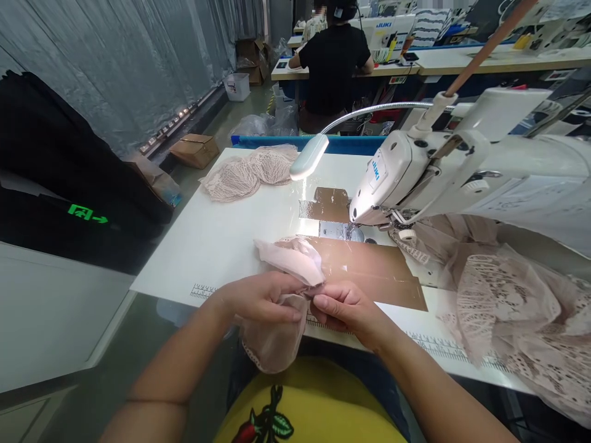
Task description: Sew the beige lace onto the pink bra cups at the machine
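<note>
My left hand [263, 299] and my right hand [347, 309] both grip a pale pink lace bra cup piece [290, 261] at the front edge of the white sewing table [217, 234]. Part of the piece hangs down over the table edge below my left hand. My fingertips meet at its seam. The white sewing machine [415, 175] stands just behind my right hand, its needle area about a hand's width away.
A stack of pink lace cups [249, 172] lies at the table's far left. More lace fabric [517, 307] is heaped at the right under the machine arm. A gooseneck lamp [308, 158] hangs over the table. A person in black [332, 61] sits at another machine ahead.
</note>
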A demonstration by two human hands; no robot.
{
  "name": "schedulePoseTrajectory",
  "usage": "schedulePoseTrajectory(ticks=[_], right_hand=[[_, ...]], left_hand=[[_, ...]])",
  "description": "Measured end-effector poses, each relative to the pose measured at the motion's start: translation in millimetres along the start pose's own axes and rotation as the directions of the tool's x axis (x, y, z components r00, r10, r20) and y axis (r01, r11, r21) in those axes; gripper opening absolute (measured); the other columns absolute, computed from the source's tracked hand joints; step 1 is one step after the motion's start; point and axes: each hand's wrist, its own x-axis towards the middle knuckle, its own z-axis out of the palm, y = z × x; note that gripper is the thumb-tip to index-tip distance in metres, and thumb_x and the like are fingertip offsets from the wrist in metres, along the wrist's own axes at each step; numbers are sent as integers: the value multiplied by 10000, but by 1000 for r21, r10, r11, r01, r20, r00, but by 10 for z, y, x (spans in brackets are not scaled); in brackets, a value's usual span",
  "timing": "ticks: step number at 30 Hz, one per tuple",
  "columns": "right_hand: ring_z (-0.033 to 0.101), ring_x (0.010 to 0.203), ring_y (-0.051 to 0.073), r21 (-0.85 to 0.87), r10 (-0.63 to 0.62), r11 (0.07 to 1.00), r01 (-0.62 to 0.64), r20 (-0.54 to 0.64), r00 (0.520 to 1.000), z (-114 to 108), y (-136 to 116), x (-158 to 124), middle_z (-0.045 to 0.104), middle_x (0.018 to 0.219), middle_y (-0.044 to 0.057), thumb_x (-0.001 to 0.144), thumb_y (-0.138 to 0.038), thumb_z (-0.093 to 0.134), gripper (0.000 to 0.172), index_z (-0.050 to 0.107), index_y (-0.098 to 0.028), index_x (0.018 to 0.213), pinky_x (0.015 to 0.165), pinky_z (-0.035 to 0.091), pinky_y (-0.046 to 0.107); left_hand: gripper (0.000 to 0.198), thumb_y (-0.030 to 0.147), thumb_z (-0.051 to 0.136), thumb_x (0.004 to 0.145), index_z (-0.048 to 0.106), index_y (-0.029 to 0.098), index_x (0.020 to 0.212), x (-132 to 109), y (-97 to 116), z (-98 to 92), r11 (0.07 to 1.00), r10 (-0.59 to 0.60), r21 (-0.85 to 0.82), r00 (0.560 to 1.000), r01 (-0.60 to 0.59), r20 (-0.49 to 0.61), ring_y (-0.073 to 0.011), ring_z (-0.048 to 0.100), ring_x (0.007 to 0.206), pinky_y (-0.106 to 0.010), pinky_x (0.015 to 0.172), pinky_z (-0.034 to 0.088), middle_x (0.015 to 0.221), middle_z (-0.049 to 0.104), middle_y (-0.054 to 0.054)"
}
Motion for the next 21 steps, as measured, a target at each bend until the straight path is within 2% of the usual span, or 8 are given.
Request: schedulePoseTrajectory(ticks=[4,7,10,12,14,15,17,21], right_hand=[[429,498,97,-309,-100,948,78,-58,993,-130,-60,-110,494,565,-9,851,-535,528,423,616,-162,671,478,342,230],[606,889,248,-697,-234,717,12,-225,946,-453,-63,-311,690,941,81,871,-467,523,336,706,-221,1009,801,467,383],[571,1010,348,-896,-457,355,-268,-416,786,-799,-17,-538,673,1052,125,875,-460,474,381,704,-228,1072,893,408,544],[523,1094,389,-901,-577,283,-330,-435,692,-861,0,-653,632,1123,164,868,-458,463,394,720,-193,1005,930,369,580],[523,1126,338,-866,-545,446,-224,-462,699,-725,-12,-704,599,1209,122,858,-457,513,360,675,-232,1087,949,400,494],[547,1101,300,-807,-473,579,-116,-449,758,-600,-27,-699,592,1227,96,857,-466,530,372,633,-259,1148,913,439,432],[585,1016,280,-625,-341,773,112,-260,904,-317,-58,-628,615,1175,92,792,-540,594,499,584,-244,1194,836,483,375],[600,703,186,-364,-125,928,79,-104,987,-16,-47,-431,654,803,36,805,-466,616,303,630,-166,851,615,473,272]], left_hand=[[360,307,561,869,591,156,1194,-30,18,4,1000,-15,-3,998,14,-55,-206,623,948,-284,836,498,1051,672,-79],[383,304,534,890,566,154,1241,-99,47,18,1000,-20,16,996,21,-89,-204,635,936,-307,853,493,1006,698,-83],[368,304,517,903,576,139,1226,-155,76,91,999,-9,36,988,15,-153,-204,647,908,-321,846,493,953,717,-92],[357,307,490,917,574,133,1217,-127,94,177,1000,15,-19,976,-20,-218,-196,658,857,-317,806,505,923,722,-93],[340,302,491,917,588,132,1194,-29,117,271,998,56,1,947,-58,-317,-196,658,843,-318,786,508,919,718,-92],[329,296,502,910,601,130,1176,40,131,313,996,86,47,927,-74,-365,-199,655,851,-319,781,508,934,713,-95],[305,285,526,895,628,125,1133,188,157,373,985,151,144,888,-97,-434,-210,647,888,-319,788,510,970,701,-102],[338,295,436,938,570,136,1204,345,141,385,965,231,238,787,-110,-571,-211,617,1021,-341,908,492,1120,657,-113]])
